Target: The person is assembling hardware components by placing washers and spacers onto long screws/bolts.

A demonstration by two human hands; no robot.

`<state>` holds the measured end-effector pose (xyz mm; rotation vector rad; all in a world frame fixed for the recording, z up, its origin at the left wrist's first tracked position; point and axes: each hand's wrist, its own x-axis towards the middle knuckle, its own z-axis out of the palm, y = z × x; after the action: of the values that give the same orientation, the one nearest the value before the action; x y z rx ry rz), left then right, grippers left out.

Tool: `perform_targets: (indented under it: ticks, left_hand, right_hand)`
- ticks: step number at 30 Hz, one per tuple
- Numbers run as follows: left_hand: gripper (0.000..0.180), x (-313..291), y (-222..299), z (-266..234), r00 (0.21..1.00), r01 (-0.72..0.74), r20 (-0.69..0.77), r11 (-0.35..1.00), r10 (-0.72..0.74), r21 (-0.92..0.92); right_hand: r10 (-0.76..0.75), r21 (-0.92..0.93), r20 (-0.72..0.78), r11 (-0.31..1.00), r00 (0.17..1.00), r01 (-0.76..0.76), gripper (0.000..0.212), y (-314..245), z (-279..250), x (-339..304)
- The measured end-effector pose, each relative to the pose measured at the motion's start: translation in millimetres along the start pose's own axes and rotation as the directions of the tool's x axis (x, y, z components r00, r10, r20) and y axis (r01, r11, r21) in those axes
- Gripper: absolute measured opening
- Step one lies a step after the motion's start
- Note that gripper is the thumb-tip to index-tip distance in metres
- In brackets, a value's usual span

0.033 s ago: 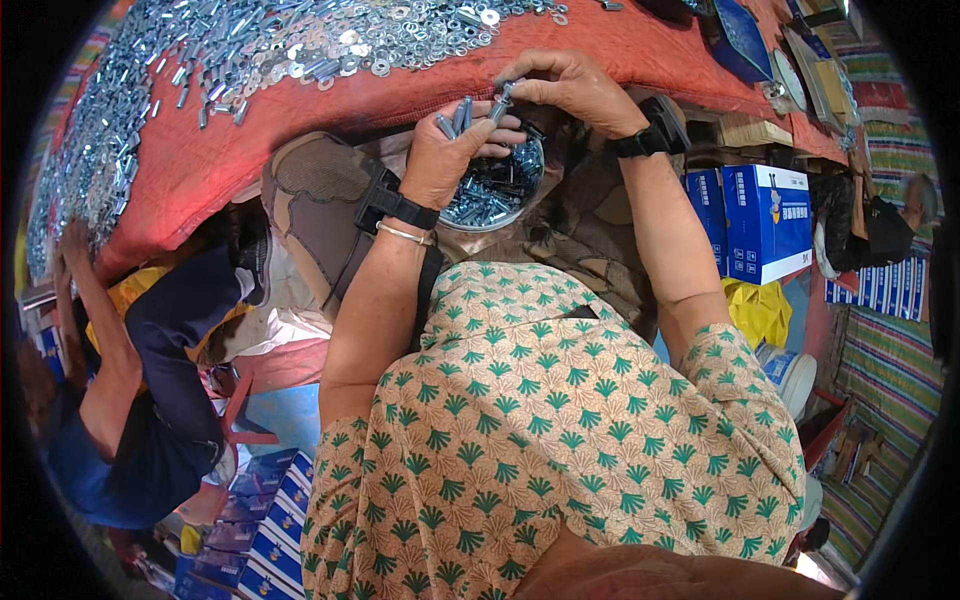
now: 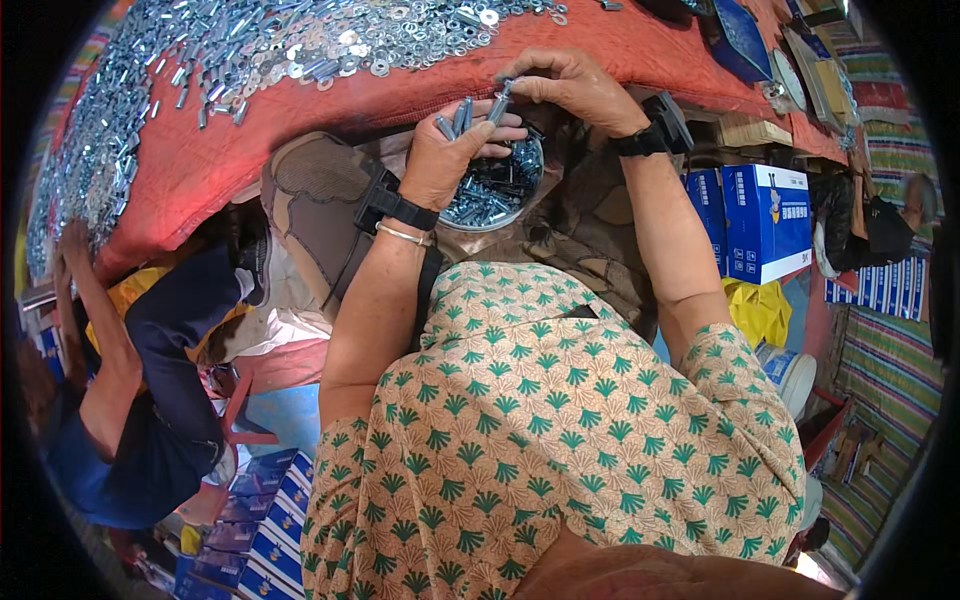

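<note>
My left hand [image 2: 442, 168] is palm up, with several short silvery metal anchor sleeves [image 2: 461, 117] lying between its fingers and thumb. Its thumb presses on one sleeve anchor bolt [image 2: 498, 108], which points up toward the right hand. The fingertips of my right hand [image 2: 578, 92] pinch the upper end of that same bolt; the small part at the tip is too tiny to make out. Below both hands, a round bowl [image 2: 482, 228] sits between my legs and contains many loose metal pieces [image 2: 490, 195], partly covered by my left hand.
A red cloth [image 2: 400, 98] covers the work surface ahead, with heaps of metal sleeves [image 2: 110, 110] and washers [image 2: 350, 45]. Blue boxes [image 2: 765, 225] stand at right above a yellow bag [image 2: 757, 310]. A blue tray [image 2: 738, 42] lies far right. Another person [image 2: 130, 430] sits at left.
My right hand and its wristband have shifted very slightly; the fingertips stay at the end of the bolt. The left hand keeps its place and its hold.
</note>
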<state>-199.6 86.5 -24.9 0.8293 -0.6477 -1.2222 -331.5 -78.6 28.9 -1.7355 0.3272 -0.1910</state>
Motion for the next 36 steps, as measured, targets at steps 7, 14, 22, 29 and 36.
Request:
perform_targets:
  ticks: [7, 14, 22, 29, 36]
  left_hand:
    - [0.032, 7, -2, -7, 0.999, -0.035, 0.017, 0.998, 0.034, 0.052]
    - [0.032, 3, -2, -5, 0.991, -0.134, 0.001, 0.968, 0.137, 0.212]
    - [0.03, 1, -9, -5, 0.966, -0.225, -0.019, 0.877, 0.258, 0.424]
    - [0.028, 1, -14, -5, 0.956, -0.254, -0.005, 0.835, 0.294, 0.488]
    - [0.027, 1, -17, -7, 0.939, -0.279, 0.013, 0.741, 0.342, 0.611]
  right_hand:
    - [-0.189, -0.118, 0.031, 0.974, 0.982, 0.191, 0.019, 2, -7, 8]
    - [-0.064, -0.05, -0.047, 0.997, 0.997, 0.061, 0.018, 4, 5, 8]
    - [-0.12, -0.104, -0.059, 0.988, 0.991, 0.114, 0.016, 8, 10, 10]
    - [-0.282, -0.443, -0.096, 0.871, 0.955, 0.212, 0.023, 18, 11, 13]
    - [-0.253, -0.468, -0.164, 0.871, 0.953, 0.15, 0.032, 15, 16, 11]
